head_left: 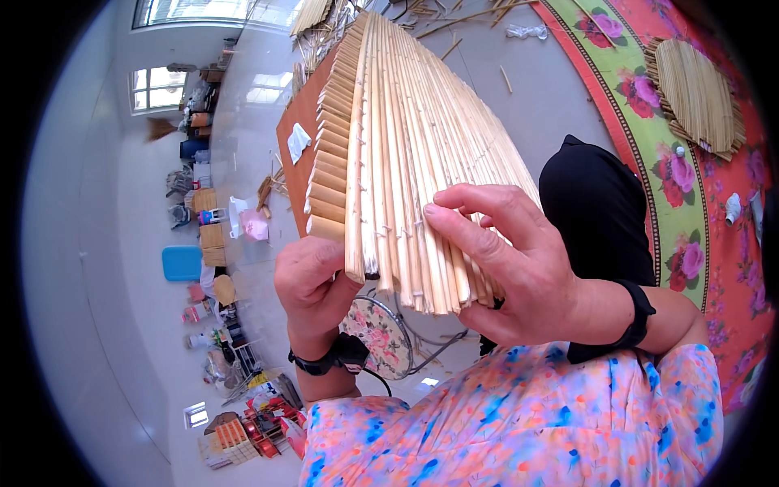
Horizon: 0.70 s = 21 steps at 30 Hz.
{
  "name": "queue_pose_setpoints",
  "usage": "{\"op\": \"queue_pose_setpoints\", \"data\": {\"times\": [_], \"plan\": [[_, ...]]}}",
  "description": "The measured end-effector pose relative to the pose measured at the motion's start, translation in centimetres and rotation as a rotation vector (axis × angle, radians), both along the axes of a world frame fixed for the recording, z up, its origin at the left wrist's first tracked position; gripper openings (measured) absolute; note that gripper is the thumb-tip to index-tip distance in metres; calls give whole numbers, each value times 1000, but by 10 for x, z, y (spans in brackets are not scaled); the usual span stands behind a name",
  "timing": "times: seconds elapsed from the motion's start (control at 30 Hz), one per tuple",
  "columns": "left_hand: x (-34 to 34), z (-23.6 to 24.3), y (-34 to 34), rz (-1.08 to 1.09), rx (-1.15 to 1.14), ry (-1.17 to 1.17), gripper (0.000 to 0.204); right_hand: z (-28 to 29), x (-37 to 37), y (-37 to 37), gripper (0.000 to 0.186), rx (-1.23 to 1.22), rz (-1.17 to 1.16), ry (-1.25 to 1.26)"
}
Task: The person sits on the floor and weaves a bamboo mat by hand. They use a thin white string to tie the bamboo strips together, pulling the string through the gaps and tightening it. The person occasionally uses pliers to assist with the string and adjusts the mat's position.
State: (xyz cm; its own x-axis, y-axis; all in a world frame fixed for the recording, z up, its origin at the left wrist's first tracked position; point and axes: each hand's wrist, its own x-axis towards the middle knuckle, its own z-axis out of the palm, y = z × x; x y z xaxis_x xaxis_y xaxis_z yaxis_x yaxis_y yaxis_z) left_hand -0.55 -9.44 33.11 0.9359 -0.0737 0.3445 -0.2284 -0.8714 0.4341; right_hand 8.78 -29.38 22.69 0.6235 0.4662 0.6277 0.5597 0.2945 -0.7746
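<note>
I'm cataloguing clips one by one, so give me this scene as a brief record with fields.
Held item: stalk panel, pale tan stalks side by side
Left hand: curled at the panel's near-left corner
Right hand: digits on the panel's upper face
Wrists: black band on each
Beyond, left: brown board with white scrap
Right: floral cloth bearing another stalk piece

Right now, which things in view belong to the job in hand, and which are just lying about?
In the job:
thread-bound reed panel
left hand, at its near left corner
right hand, gripping its near edge

Lying about, apparently:
second reed panel (similar, untouched)
white crumpled cloth or paper
round floral seat
blue tray-like item
</note>
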Motion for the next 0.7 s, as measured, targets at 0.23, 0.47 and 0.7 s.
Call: {"op": "queue_pose_setpoints", "data": {"times": [0.23,0.47,0.7], "plan": [[0,-1,-9,62,-47,-2,13,-1,3,0,73,-21,49,48],[-4,-21,-22,162,-388,-52,10,-7,-2,5,71,39,25,60],[-9,-21,-23,238,-401,3,6,-7,-1,5,71,43,21,39]]}}
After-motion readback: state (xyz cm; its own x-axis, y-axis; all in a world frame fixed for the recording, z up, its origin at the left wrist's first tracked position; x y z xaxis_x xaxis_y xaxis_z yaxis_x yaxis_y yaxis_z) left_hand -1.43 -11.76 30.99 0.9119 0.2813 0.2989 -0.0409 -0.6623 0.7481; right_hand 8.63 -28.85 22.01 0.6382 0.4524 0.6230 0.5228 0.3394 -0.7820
